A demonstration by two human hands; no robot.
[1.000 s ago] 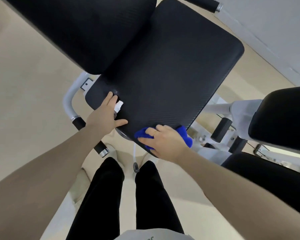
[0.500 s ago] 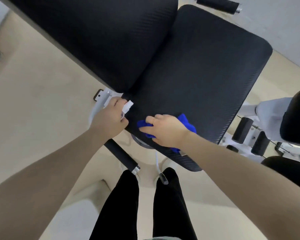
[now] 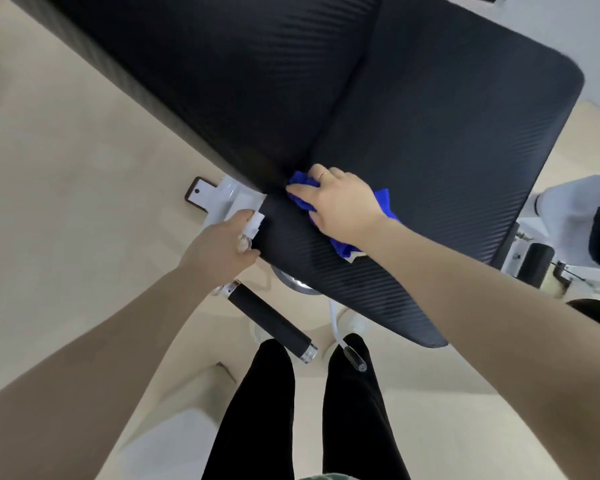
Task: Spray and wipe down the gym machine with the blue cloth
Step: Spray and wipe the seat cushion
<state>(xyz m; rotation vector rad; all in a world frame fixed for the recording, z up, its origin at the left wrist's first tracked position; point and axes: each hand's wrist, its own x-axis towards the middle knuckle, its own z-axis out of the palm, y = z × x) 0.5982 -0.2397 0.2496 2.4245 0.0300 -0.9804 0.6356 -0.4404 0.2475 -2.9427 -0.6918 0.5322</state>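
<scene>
Shifted since half a second ago: blue cloth (image 3: 383, 206) now up at the crease where seat pad (image 3: 447, 161) meets back pad (image 3: 222, 81), no longer near the seat's front edge. Pressed flat there under right hand (image 3: 340, 202), fingers spread and fairly straight on top. Just beside, at the seat's left corner: left hand (image 3: 219, 249), curled round a small clear spray bottle (image 3: 252, 228) with white nozzle. Below: black handle grip (image 3: 272, 322), black-trousered legs (image 3: 257, 410), beige floor (image 3: 66, 168).

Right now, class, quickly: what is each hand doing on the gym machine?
Left hand: gripping a small clear spray bottle at the seat pad edge.
Right hand: open, fingers pressing the blue cloth flat on the pad.
</scene>
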